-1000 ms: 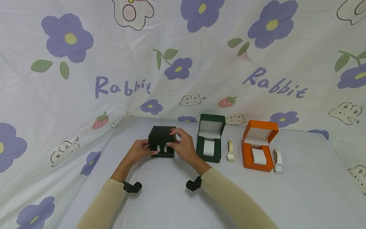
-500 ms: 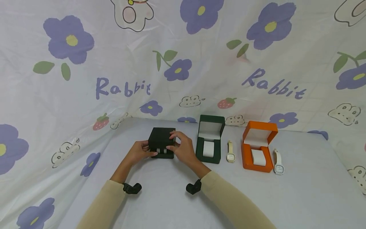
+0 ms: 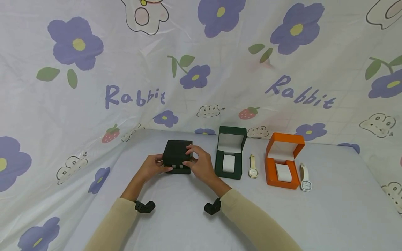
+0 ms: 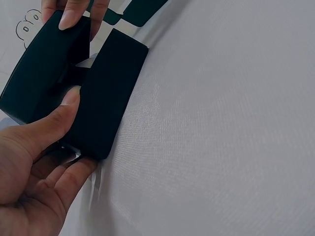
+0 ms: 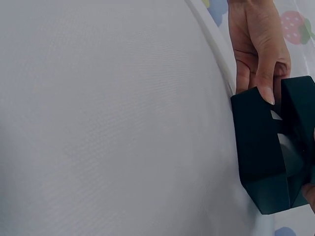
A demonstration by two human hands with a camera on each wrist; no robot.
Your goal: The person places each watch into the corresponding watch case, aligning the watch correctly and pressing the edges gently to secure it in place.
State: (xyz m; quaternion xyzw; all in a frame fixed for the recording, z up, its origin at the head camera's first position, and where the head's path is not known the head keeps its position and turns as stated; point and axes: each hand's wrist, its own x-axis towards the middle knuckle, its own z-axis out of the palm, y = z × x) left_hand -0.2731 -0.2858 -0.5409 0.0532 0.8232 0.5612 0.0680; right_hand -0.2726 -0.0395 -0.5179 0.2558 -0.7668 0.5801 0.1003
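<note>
A black watch box (image 3: 177,150) sits on the table at centre left, its lid tilted most of the way down. My left hand (image 3: 152,167) grips the base at its left side, thumb on the front edge. At the right, my right hand (image 3: 202,164) pinches the lid's side and front edge. In the left wrist view, a gap shows between the lid (image 4: 42,73) and the base (image 4: 113,93). Part of a pale cushion shows through that gap in the right wrist view, beside the base (image 5: 258,142); the rest inside is hidden.
Right of the hands stand a green watch box (image 3: 228,164) and an orange watch box (image 3: 282,160), both with raised lids and white cushions. A gold-toned watch (image 3: 253,167) lies between them. Beside the orange box lies a white watch (image 3: 305,178). A printed cloth (image 3: 188,97) hangs behind.
The black box's lid has swung down toward the base under my right hand, narrowing the front gap. My left hand has stayed on the base.
</note>
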